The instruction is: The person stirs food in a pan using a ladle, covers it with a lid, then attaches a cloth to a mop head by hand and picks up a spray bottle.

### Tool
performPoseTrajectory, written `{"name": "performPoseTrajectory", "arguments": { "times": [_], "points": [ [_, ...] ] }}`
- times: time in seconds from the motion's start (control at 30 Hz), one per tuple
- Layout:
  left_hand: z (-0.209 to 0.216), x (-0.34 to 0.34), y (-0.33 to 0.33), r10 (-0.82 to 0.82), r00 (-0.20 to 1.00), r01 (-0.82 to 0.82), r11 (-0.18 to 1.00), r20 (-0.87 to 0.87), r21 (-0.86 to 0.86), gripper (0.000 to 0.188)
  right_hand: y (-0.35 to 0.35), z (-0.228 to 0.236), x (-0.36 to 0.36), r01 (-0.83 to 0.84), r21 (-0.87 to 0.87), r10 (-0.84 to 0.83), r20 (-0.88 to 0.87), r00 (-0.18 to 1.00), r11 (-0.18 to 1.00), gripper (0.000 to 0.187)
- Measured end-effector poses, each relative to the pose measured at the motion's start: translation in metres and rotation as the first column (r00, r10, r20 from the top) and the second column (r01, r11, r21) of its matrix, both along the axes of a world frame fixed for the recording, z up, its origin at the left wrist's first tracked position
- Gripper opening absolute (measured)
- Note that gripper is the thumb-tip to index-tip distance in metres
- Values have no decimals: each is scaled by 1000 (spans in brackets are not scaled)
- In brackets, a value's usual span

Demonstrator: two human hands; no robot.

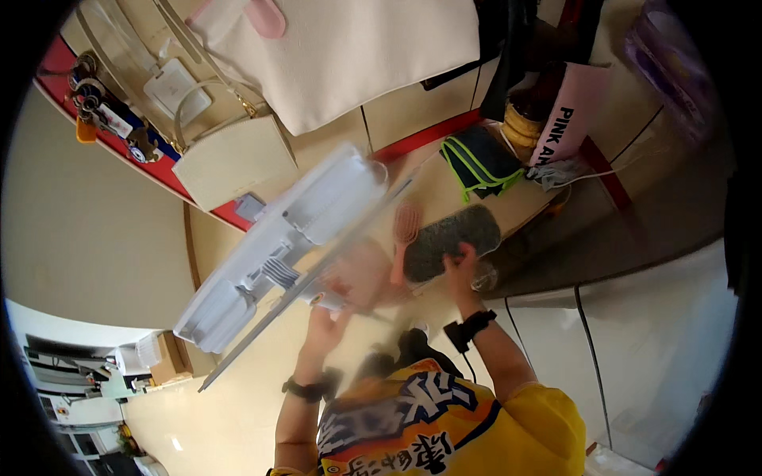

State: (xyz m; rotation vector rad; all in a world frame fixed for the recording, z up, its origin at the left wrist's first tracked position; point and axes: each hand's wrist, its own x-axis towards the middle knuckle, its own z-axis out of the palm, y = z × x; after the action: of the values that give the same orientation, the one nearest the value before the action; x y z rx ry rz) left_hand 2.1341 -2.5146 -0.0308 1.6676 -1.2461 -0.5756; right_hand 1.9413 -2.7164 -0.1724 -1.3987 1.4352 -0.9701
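Organizer [332,198], white and compartmented, is tilting diagonally above the beige table [520,203], to the left of the dark grey mat-like item [452,236]. The left hand [323,332] is meeting the organizer near its lower side; this position is probably providing support, since no stand is showing beneath. The left fingers are blurring against the white parts, so whether they are gripping cannot be told.

The right hand [462,270] is touching the near edge of the grey item with bent fingers, possibly steadying it; whether the fingertips are pinching it or only resting cannot be told. The grey item is lying flat beside the pink brush [406,226], whose handle is pointing toward the person.

Materials: the organizer is presenting smooth, apparently plastic walls, a striped insert [279,272] and a long, thin grey panel [274,316] along its side. The grey item is showing a mottled, seemingly soft surface with rounded corners. The brush is displaying an oval, slotted head. Beyond it, a dark cloth [480,163] with bright green edging is lying folded. A clear, rounded item [484,278] is sitting just beside the right hand.
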Motion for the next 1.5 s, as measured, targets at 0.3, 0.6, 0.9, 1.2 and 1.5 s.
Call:
{"name": "performPoseTrajectory", "arguments": {
  "times": [0.3, 0.6, 0.9, 1.2, 1.5],
  "points": [
    [14, -4, -22, -29, 997, 28, 1000, -78, -14, 40, -90, -156, -78, 424, 332, -327, -310, 893, 843, 38],
    [35, 0, 0, -56, 984, 50, 998, -168, -37, 51, -57, 33, -50, 76, 475, -372, 571, 732, 877, 27],
    [36, 15, 14, -70, 988, 74, 997, -139, 26, 53, -40, 171, -36, -169, 36, 69, 817, 573, 985, 34],
    [70, 24, 34, -33, 999, 27, 987, 34, 158, 50, -13, 213, -60, -48, -203, 171, 645, 745, 978, 32],
    [84, 41, 51, -99, 983, 91, 994, 156, 60, 55, 36, 279, -43, -143, -235, 275, 796, 540, 961, 43]
  ]
}}
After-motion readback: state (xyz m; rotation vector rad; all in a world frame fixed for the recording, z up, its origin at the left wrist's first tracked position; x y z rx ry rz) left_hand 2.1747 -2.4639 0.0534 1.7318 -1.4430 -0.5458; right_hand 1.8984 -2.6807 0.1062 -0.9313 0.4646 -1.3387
